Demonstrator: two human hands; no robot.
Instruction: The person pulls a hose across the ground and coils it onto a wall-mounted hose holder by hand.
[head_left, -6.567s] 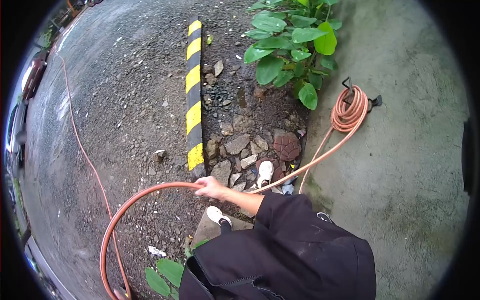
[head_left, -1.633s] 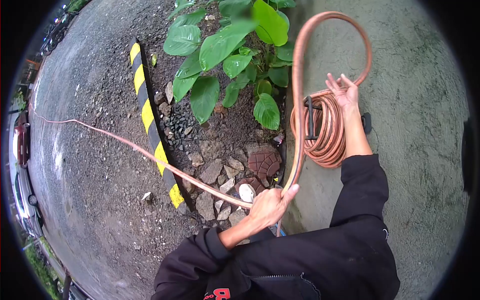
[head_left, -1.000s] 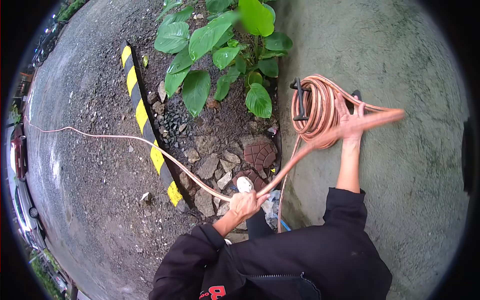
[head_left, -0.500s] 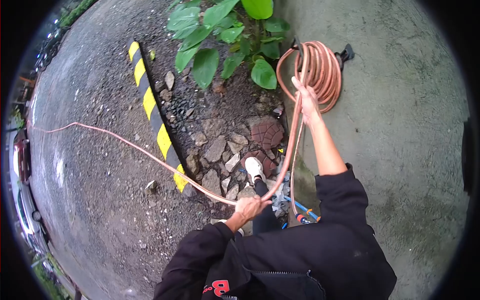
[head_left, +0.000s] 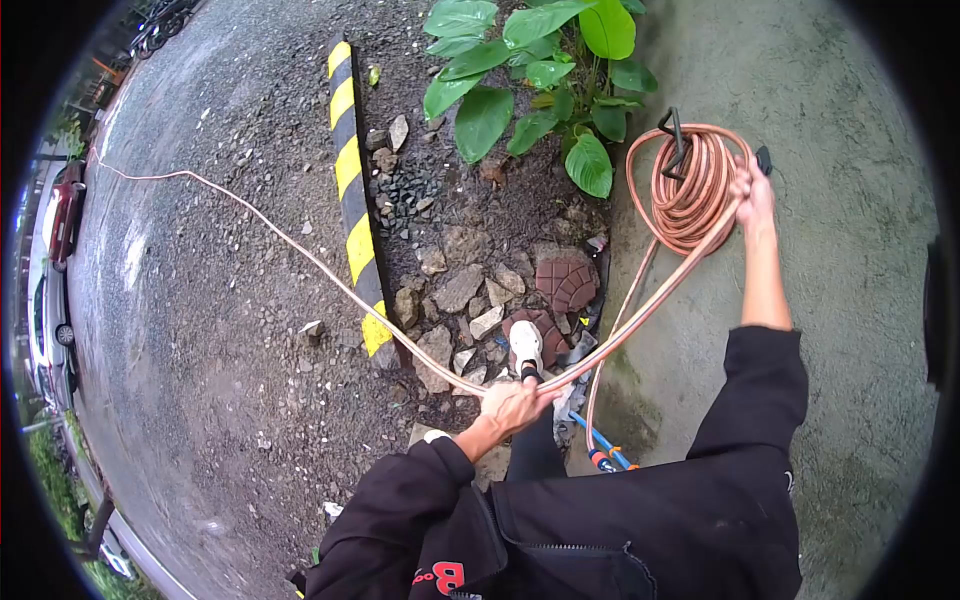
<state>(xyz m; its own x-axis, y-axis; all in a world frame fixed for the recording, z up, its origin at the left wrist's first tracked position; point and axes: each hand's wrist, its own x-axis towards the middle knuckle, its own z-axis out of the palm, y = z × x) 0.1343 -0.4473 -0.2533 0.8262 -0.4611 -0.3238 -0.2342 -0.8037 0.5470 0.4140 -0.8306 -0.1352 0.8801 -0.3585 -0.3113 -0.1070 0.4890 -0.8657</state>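
Loops of an orange-pink hose [head_left: 695, 200] hang on a dark metal hook [head_left: 676, 145] fixed to the grey wall. My right hand [head_left: 752, 190] is closed round the hose at the right edge of the coil. Low in the middle, my left hand [head_left: 515, 404] grips the same hose in front of my body. Between my hands the hose curves up to the coil, and past my left hand it runs off to the far left over the gravel. A thinner end with a blue and orange connector [head_left: 601, 460] hangs below the coil.
A yellow and black kerb bar [head_left: 356, 200] lies on the gravel. Broken stones [head_left: 460, 290] and red-brown pavers [head_left: 567, 284] are near my white shoe [head_left: 526, 342]. A leafy plant [head_left: 484, 122] grows beside the wall [head_left: 830, 250]. Parked cars [head_left: 66, 215] stand far left.
My right hand has moved from the coil's front left to its right edge, bringing the hose across. A new loop now lies round the hook. My left hand still holds the hose.
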